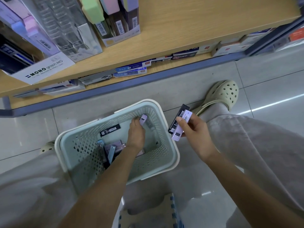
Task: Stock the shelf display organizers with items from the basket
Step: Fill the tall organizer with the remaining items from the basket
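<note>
Our left hand reaches into the pale green basket on the floor, fingers curled round a lilac pack. Our right hand, just beside the rim, pinches a second lilac pack and a black pack together. Farther off, the display organizers stand on the wooden shelf.

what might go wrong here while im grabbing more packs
1. The right hand pinches a black pack and a lilac pack fanned apart, outside the basket; one may slip to the floor.
2. The left hand grips a third pack by its end near the basket wall; it may catch there when lifted.
</note>
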Demonstrator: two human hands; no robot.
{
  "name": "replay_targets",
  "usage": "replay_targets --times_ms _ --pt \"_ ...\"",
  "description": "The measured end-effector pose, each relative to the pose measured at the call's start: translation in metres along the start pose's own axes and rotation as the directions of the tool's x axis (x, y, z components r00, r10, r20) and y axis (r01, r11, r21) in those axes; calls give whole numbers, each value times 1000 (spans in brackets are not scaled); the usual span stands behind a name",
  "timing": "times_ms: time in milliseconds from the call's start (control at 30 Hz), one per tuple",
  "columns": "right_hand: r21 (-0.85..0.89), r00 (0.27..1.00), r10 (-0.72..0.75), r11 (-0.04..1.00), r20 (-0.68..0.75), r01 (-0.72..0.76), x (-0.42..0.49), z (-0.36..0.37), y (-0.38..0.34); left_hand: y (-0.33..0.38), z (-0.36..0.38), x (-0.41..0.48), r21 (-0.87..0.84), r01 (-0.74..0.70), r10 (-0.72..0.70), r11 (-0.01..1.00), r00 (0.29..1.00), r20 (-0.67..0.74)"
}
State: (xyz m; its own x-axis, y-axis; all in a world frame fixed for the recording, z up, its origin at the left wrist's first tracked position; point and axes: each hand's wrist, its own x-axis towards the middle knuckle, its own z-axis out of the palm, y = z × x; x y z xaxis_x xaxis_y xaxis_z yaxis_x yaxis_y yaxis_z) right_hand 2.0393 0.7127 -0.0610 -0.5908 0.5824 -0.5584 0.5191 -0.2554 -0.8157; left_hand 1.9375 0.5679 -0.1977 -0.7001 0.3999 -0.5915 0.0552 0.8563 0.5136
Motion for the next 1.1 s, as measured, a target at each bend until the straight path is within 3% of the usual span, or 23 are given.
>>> replay_targets --times_ms 100,233,533,900,1033,1100 --pt "-7 1000 -4 1000 0 4 -1 -1 1 5 8 -2 39 43 -42 998 998 -42" --pt "-10 1000 -2 1000 7 2 0 -1 3 16 12 1 -97 205 -209 974 977 -40" --pt "2 1000 19 1000 0 -19 1 -2 6 10 15 13 -239 293 -322 926 942 -91" --pt "-23 1000 25 999 6 -25 6 0 8 19 12 14 43 301 -291 953 945 -149" --pt "-38 1000 20 999 11 -20 6 -2 7 14 9 9 321 200 -188 926 980 -71" --pt "-42 1000 14 999 16 -14 4 -2 7 8 8 5 373 127 -129 919 991 -20"
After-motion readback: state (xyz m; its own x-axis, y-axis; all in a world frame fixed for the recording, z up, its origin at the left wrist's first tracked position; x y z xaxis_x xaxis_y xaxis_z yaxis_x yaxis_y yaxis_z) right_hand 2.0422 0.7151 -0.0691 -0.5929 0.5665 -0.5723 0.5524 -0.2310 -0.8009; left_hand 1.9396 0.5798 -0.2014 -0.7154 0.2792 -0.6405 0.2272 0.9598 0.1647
